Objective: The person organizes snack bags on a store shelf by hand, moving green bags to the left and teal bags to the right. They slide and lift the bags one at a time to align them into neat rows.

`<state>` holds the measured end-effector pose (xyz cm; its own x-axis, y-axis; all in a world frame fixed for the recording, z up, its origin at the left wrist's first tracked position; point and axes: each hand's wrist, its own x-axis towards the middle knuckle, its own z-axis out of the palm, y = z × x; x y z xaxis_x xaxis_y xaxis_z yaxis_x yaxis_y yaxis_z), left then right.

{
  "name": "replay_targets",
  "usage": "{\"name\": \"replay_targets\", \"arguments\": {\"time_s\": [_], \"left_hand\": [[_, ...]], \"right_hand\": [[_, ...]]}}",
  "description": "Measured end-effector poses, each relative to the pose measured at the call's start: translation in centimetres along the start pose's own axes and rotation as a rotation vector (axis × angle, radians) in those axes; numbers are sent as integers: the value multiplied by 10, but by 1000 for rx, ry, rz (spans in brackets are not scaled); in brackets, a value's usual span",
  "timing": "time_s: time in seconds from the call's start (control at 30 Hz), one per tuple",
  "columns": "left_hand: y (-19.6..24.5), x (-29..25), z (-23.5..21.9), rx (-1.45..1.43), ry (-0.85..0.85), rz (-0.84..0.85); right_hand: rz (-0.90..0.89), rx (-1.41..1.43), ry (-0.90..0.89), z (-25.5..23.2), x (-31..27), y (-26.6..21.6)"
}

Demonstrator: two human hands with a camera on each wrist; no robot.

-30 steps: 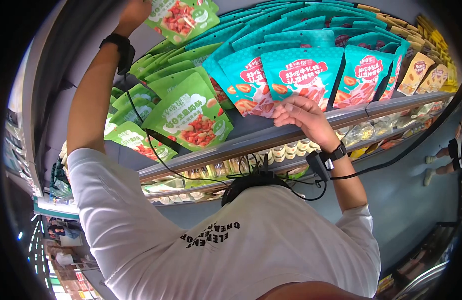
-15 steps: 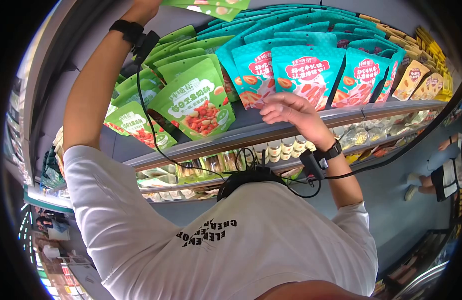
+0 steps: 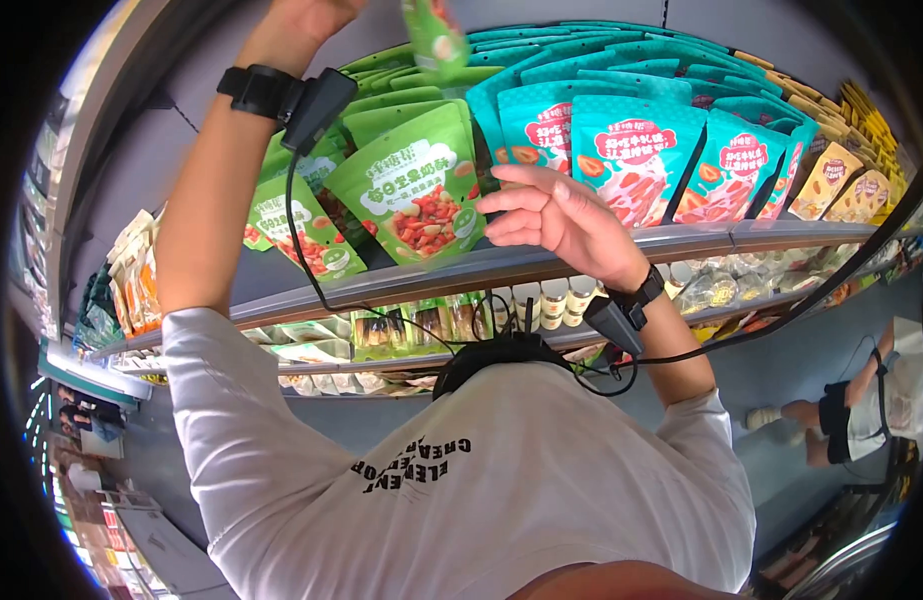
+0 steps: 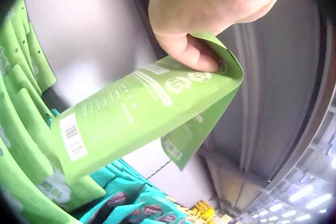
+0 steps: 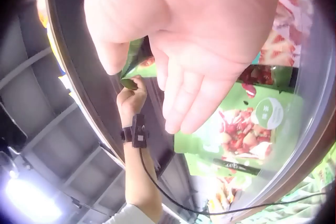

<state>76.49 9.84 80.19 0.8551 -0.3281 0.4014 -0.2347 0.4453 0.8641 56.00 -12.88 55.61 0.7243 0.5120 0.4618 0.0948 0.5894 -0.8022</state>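
Observation:
My left hand [image 3: 306,22] is raised at the top of the head view, over the green row on the shelf. In the left wrist view its curled fingers grip green snack pouches [image 4: 126,113] by one end, a second one hanging behind the first. My right hand [image 3: 566,220] is held in front of the shelf edge with its fingers extended and nothing in it. Behind it stand a front green pouch [image 3: 411,190] with a nut-and-berry picture and a teal pouch [image 3: 636,150] with strawberries. The palm [image 5: 189,19] fills the top of the right wrist view.
Teal pouches stand in packed rows, with tan pouches [image 3: 826,180] to their right. A shelf lip [image 3: 621,245] runs below, over a lower shelf of jars [image 3: 561,300]. Cables [image 3: 781,320] run from both wrist cameras. Another person [image 3: 856,410] is in the aisle at right.
My left hand has moved right with the green pouches, which have turned nearly edge-on in the head view. The right hand has shifted left from the teal pouches toward the green one, its fingers straightening.

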Motion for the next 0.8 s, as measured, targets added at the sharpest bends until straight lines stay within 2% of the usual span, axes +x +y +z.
{"name": "replay_targets", "arguments": {"time_s": [0.03,0.1,0.13,0.2,0.23,0.27,0.33,0.37,0.4,0.43,0.47,0.53,0.57,0.6,0.63,0.67,0.7,0.8], "left_hand": [[3,-11,5,2,5,8],[7,-31,11,-72,-223,-31],[7,-35,13,-73,-209,-26],[9,-39,16,-234,-278,-24],[7,-44,12,-275,-391,-8],[4,-49,8,-272,-372,4],[-4,-82,15,-388,-516,-65],[-7,-97,12,-381,-494,-58],[-12,-110,7,-396,-432,-154],[-13,-122,1,-413,-373,-251],[-11,-136,-5,-412,-363,-253],[-9,-159,-18,-329,-362,-278],[-8,-164,-34,-278,-371,-245],[-3,-170,-49,-290,-367,-251],[5,-176,-62,-231,-396,-274],[14,-182,-74,-172,-427,-298],[25,-189,-85,-59,-360,-281],[48,-196,-131,15,-402,-275]], "right_hand": [[-10,81,-16,4,7,2],[-15,152,-7,16,22,2],[-3,155,-15,18,28,3],[-64,420,-48,22,42,4],[-66,421,-36,26,45,1],[-49,426,-50,26,48,0],[-175,588,-60,25,53,0],[-215,731,-40,24,53,-1],[-258,872,-15,28,54,-2],[-327,435,314,51,52,-12],[-364,343,381,55,51,-11],[-325,451,419,53,41,-2],[-316,452,429,41,33,6],[-302,466,341,23,24,18],[-290,479,256,20,23,25],[-287,476,270,23,25,32],[-291,349,243,33,31,38],[-287,-9,177,78,52,61]]}}
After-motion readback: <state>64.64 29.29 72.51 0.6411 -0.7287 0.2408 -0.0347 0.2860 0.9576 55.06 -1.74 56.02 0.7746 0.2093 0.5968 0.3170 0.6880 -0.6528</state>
